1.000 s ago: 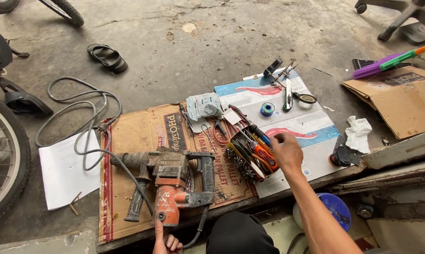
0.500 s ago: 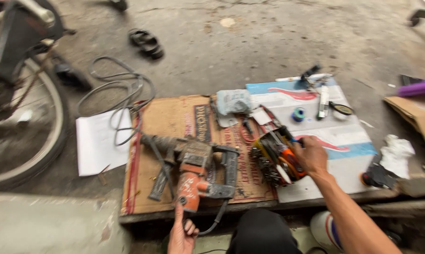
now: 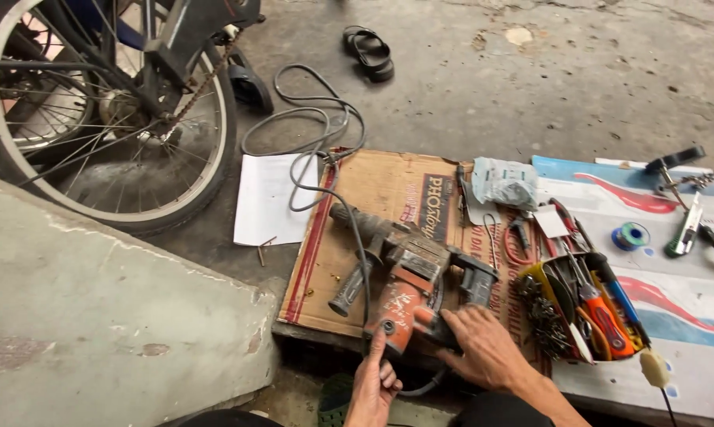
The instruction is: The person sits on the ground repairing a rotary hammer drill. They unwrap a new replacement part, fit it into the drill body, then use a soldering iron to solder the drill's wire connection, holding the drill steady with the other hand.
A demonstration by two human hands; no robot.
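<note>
The rotary hammer drill lies on its side on the flattened cardboard sheet, close to that sheet's near edge, its black side handle pointing toward the near-left corner and its grey cord looping off the far edge onto the concrete floor. The left hand reaches up from below, its fingers pressed against the orange rear housing. The right hand lies curled over the rear grip; whether it fully closes round the grip probably cannot be told, since the palm hides it. A heavy tool like this handles best with both hands seated before any lift, weight kept low, and the cord clear of the tool tray just beside it.
</note>
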